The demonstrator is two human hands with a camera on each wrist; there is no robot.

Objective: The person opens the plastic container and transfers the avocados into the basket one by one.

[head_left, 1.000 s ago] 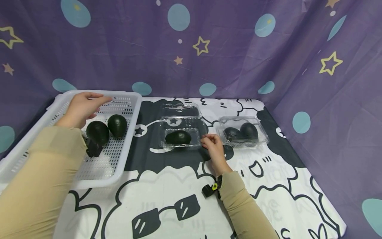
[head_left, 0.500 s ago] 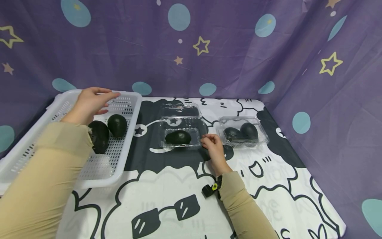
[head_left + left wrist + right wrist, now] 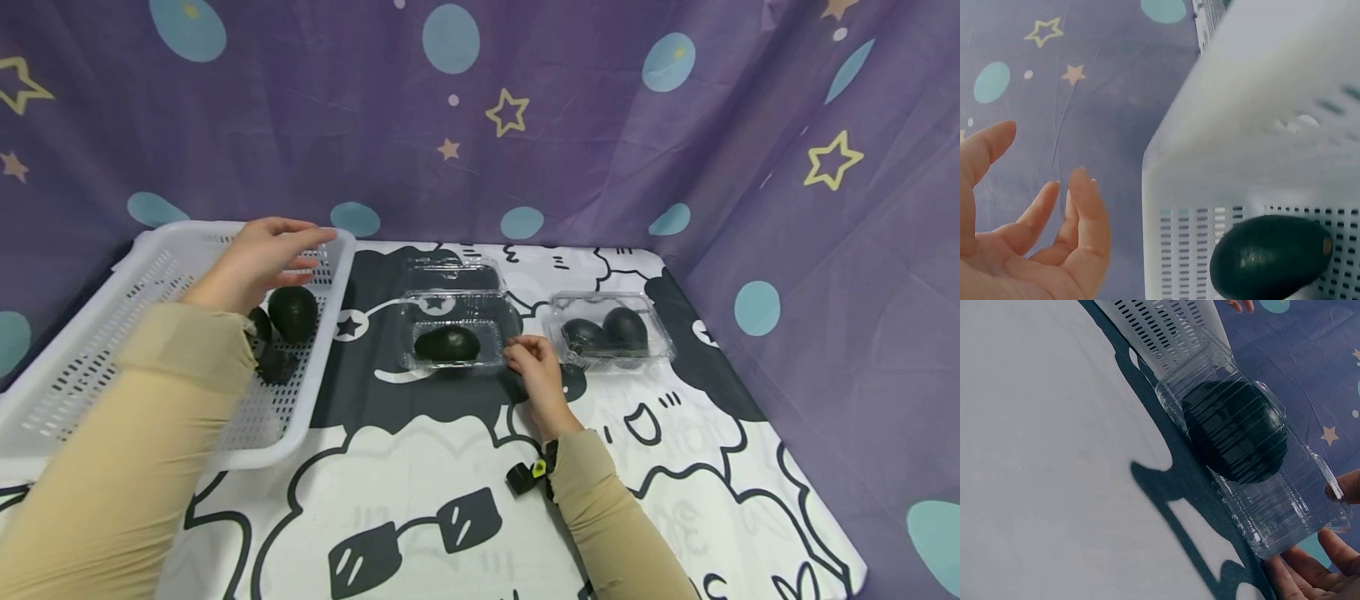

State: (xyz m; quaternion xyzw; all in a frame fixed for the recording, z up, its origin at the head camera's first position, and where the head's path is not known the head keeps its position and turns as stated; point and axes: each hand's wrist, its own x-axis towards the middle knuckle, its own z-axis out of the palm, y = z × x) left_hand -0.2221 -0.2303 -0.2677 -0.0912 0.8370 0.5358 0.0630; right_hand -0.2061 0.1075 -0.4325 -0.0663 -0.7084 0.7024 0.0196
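Observation:
My left hand is over the far part of a white basket, its fingers loosely bent with nothing between them. Below it lie dark green avocados: one shows plainly, another is partly behind the wrist. The left wrist view shows an avocado beside the basket's wall. At mid-table an open clear plastic clamshell box holds one avocado on its near side. My right hand grips that box's right edge; the right wrist view shows the thumb at the rim and fingers below.
To the right stands a closed clear clamshell box with two avocados inside. A patterned black-and-white cloth covers the table. A purple curtain rises behind and to the right.
My left hand has moved to the right over the basket, toward its far right corner, still holding nothing. My right hand and both boxes have stayed in place.

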